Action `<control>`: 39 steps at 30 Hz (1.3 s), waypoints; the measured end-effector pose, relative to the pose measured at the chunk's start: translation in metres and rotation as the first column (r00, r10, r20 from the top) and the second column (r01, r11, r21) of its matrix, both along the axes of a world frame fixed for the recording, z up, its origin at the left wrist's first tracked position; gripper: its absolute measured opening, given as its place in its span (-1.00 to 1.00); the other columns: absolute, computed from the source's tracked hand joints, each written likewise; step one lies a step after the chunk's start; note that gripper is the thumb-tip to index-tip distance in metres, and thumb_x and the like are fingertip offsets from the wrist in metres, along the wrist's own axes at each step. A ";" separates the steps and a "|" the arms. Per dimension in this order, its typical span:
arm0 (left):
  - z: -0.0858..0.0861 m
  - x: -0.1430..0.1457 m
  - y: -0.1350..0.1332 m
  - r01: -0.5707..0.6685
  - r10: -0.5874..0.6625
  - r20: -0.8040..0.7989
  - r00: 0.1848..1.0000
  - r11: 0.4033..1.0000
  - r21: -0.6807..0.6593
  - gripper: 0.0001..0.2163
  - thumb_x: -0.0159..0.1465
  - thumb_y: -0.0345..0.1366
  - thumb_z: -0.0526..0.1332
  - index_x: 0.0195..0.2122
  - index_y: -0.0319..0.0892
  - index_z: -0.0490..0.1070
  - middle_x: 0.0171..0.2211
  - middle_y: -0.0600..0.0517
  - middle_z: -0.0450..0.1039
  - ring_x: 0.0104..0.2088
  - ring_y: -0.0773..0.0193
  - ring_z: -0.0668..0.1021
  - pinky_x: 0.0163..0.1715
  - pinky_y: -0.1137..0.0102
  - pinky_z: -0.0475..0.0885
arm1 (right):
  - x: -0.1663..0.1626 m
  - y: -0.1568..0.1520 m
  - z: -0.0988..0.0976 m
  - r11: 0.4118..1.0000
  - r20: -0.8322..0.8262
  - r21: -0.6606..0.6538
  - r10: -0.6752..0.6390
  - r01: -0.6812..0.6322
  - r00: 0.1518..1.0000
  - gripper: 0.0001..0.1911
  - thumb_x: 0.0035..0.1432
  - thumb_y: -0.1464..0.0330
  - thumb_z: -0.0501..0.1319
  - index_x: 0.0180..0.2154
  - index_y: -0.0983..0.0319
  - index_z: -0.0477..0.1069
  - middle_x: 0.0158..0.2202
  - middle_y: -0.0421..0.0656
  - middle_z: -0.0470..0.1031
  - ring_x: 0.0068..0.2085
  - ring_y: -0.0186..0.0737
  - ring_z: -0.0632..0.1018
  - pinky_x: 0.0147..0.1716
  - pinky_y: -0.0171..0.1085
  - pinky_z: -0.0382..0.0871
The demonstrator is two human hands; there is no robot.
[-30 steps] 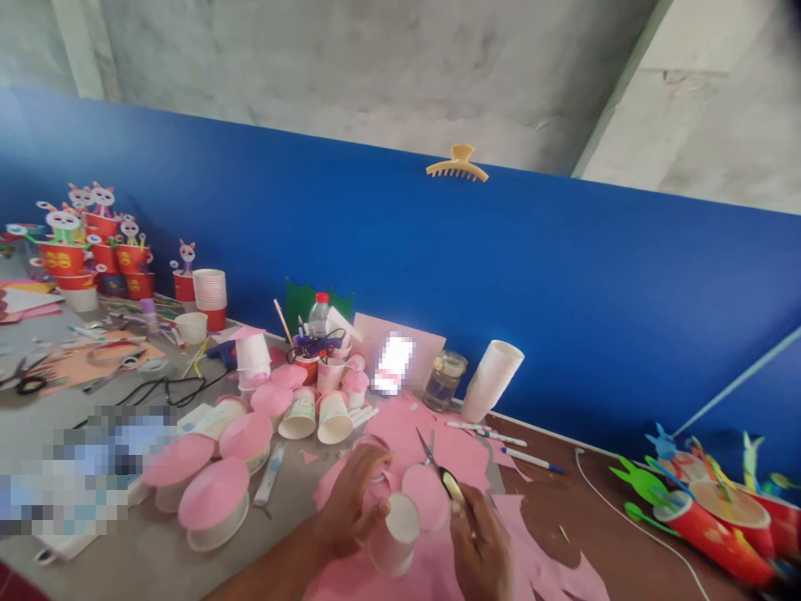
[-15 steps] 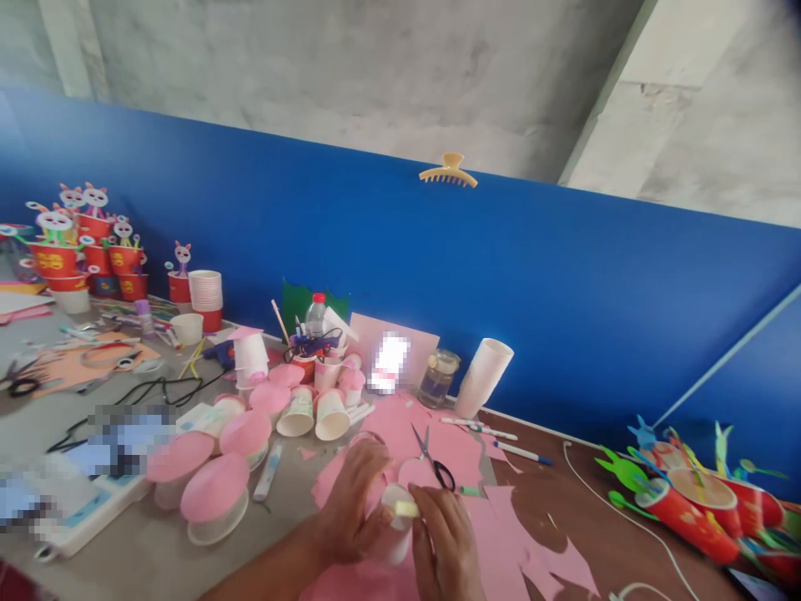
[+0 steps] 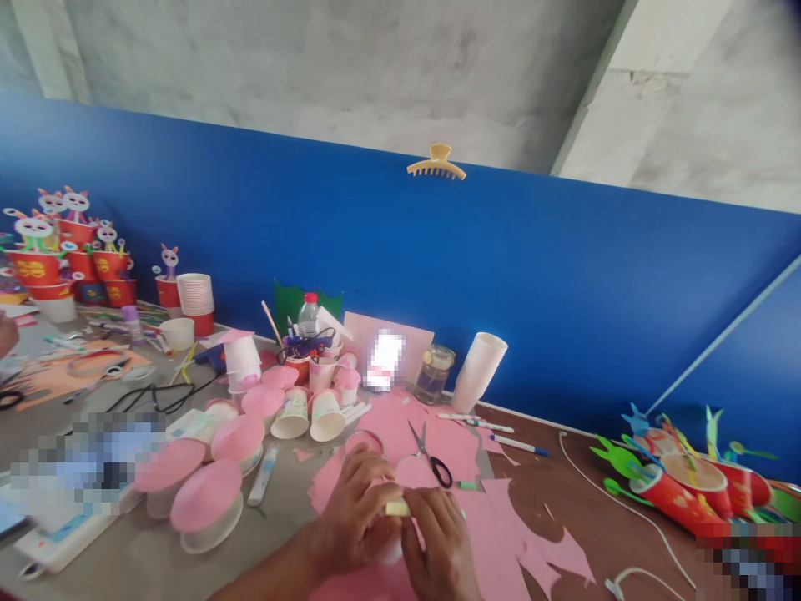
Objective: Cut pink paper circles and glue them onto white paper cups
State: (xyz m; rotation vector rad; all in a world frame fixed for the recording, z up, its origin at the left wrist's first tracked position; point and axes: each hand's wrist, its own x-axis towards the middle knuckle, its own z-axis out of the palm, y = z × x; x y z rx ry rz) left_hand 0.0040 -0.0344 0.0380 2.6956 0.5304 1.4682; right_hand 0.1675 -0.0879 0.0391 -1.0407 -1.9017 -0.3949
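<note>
At the bottom centre, my left hand (image 3: 354,517) is wrapped round a white paper cup (image 3: 391,551) that is almost hidden between both hands. My right hand (image 3: 438,542) is closed in a pinch on a small pale yellow stick (image 3: 396,507), pressed against the cup's top. A pink paper circle (image 3: 410,472) lies just behind my hands. Black-handled scissors (image 3: 431,459) rest on the pink paper sheets (image 3: 506,551), free of either hand. A small green cap (image 3: 466,485) lies beside the scissors.
Cups topped with pink circles (image 3: 206,509) stand at the left, with more cups (image 3: 313,409) behind. A white cup stack (image 3: 479,371), a glass jar (image 3: 435,376) and pens (image 3: 501,434) line the blue partition (image 3: 563,275). Red decorated cups (image 3: 682,492) lie right; a white cable (image 3: 626,517) crosses the table.
My right hand let go of the scissors, which now lie on the pink paper. It picked up the yellow stick and brought it to the cup in my left hand.
</note>
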 end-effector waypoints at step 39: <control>0.008 0.003 0.003 0.472 -0.068 0.555 0.829 0.616 -0.630 -0.84 0.32 -0.26 0.07 -0.25 -0.19 0.40 -0.37 0.00 0.37 -0.43 0.34 0.42 -0.39 0.41 0.33 | 0.010 -0.004 0.001 0.986 -0.096 -0.162 0.017 -0.033 0.995 -0.80 0.30 0.35 0.02 -0.18 0.23 0.39 -0.49 -0.14 0.48 -0.50 -0.21 0.46 -0.52 -0.30 0.30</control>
